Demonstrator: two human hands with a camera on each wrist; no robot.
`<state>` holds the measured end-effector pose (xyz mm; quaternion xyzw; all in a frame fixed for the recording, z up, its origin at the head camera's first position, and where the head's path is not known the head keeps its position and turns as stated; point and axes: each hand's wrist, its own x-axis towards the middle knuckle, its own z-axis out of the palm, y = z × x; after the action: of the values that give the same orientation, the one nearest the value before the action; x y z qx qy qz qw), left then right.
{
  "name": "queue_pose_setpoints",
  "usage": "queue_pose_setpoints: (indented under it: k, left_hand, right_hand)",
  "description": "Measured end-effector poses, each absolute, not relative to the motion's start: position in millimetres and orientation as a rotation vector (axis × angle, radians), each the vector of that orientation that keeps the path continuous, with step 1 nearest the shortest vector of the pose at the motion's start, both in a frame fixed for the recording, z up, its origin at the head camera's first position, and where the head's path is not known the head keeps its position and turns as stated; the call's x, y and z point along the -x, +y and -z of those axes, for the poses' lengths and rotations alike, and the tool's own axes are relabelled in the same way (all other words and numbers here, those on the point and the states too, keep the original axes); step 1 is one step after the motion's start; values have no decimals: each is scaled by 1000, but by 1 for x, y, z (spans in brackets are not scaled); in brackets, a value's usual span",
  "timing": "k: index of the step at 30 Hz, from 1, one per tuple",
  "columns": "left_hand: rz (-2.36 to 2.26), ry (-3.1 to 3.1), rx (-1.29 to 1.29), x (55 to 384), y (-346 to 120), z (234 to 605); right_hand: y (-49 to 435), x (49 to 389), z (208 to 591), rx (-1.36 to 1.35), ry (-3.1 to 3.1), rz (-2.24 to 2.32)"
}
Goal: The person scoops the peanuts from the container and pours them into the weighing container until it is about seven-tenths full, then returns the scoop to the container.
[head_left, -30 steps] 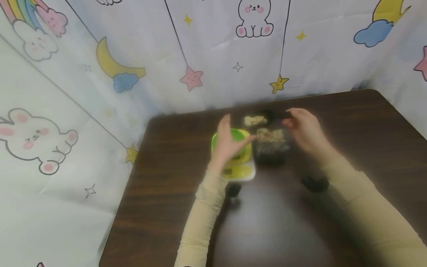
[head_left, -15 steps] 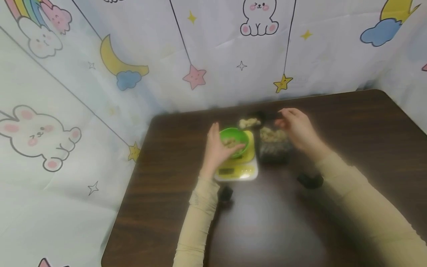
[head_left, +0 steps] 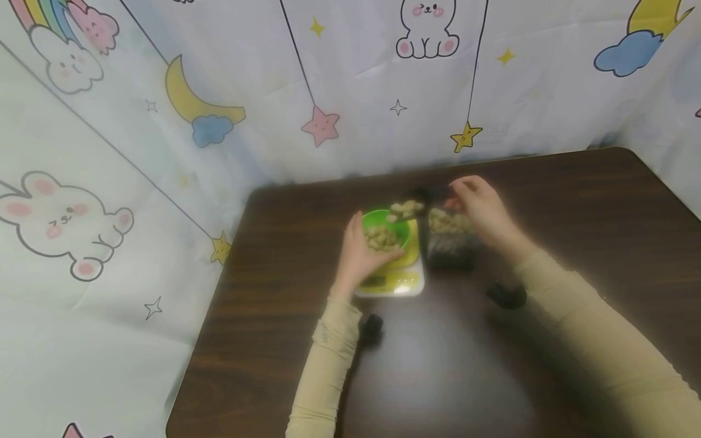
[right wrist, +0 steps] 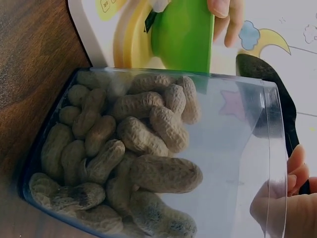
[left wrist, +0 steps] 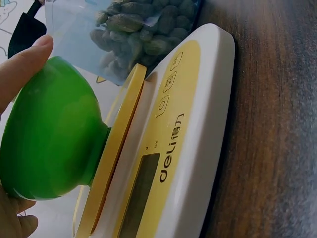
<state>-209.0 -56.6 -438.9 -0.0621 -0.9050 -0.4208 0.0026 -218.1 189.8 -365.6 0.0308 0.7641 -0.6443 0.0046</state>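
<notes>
A green bowl (head_left: 389,218) with peanuts in it sits on the yellow plate of a white and yellow kitchen scale (head_left: 412,287). My left hand (head_left: 356,258) holds the bowl by its side, thumb at the near rim and fingers on the far side, as the left wrist view also shows. My right hand (head_left: 484,210) grips the handle of a black scoop (right wrist: 262,74). A load of peanuts (head_left: 407,210) lies in the scoop, which overlaps the bowl's right rim in the head view. Below the right hand, a clear plastic container (right wrist: 233,119) holds many unshelled peanuts (right wrist: 166,173).
The scale's display (left wrist: 141,193) faces the near side. Dark brown wooden tabletop (head_left: 263,255) surrounds everything. A white wall covering (head_left: 361,109) with cartoon rabbits and stars stands behind the table's back edge. Dark wrist-worn devices (head_left: 506,296) hang at both sleeves.
The right hand has moved left, bringing the loaded scoop to the bowl's rim. The left hand has come down from above the bowl to its side.
</notes>
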Motion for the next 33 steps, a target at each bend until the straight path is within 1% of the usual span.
queue_pose_setpoints:
  k: [13,24,29,33]
  left_hand:
    - [1310,-2820,239,208,-56,437]
    - [1320,-2840,217,206,-55,436]
    - [1287,-2844,221,207,-54,434]
    - [1233,-2851,233,207,-53,429]
  right_hand:
    - [183,215,361,41,2665,1807]
    - [187,213,362,97,2641,1911]
    - [190,213,362,80,2606,1952]
    - [194,211,360,5,2602,1947]
